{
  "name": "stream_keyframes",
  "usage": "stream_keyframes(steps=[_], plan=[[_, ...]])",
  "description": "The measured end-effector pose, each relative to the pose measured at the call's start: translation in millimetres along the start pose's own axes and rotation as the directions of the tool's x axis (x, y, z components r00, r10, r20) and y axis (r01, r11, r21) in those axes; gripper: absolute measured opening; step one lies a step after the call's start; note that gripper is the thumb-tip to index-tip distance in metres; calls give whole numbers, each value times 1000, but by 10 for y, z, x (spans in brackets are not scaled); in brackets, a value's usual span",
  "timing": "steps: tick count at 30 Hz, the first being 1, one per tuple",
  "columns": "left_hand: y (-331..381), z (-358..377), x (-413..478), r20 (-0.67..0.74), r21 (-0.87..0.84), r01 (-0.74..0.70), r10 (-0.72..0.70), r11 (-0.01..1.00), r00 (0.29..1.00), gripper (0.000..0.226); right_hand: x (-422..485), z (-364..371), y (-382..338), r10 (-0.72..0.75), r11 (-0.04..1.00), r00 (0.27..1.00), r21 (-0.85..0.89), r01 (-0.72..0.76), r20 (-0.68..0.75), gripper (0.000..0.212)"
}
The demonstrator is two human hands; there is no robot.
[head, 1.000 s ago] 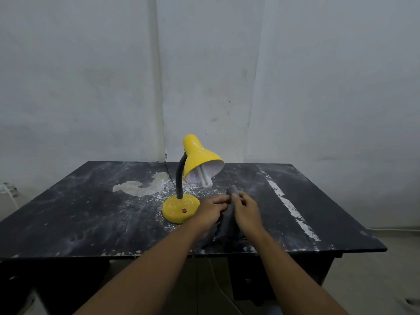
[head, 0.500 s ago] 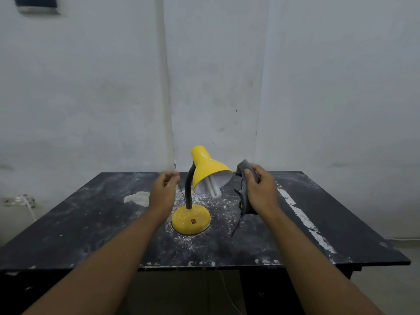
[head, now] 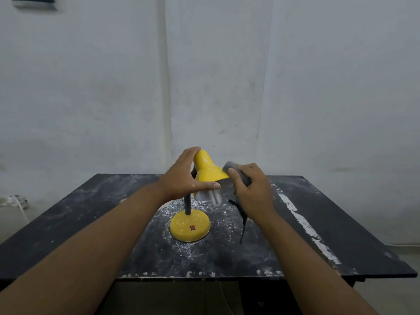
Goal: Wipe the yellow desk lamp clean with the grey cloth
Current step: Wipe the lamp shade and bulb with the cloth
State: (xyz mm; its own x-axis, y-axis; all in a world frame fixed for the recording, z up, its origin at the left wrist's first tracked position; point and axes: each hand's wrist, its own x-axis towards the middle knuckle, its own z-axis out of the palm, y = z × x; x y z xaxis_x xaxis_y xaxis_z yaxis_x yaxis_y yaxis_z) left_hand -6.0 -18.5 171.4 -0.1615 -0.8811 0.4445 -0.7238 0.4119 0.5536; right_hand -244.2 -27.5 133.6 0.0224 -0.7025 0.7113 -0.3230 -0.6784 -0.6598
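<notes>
Wiping looks barely started: mid-frame, the left hand [head: 185, 177] grasps the lamp [head: 206, 169] by its top while the right hand [head: 253, 189] clutches the cloth [head: 235, 169] against its rim; neck [head: 187, 204] and base [head: 189, 226] look untouched.

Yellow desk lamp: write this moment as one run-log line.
left hand: grips lamp shade | right hand: holds grey cloth against shade | base: on black table

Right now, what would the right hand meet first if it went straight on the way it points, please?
Probably the yellow lamp shade: the right hand aims its bunched grey cloth at the rim, seemingly touching it.
</notes>
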Motion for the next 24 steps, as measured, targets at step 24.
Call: stream_keyframes(steps=[24], plan=[[1, 57, -22, -110, 54, -50, 56, 997, 992, 134, 221, 90, -33, 176, 979, 984, 106, -176, 11, 12]])
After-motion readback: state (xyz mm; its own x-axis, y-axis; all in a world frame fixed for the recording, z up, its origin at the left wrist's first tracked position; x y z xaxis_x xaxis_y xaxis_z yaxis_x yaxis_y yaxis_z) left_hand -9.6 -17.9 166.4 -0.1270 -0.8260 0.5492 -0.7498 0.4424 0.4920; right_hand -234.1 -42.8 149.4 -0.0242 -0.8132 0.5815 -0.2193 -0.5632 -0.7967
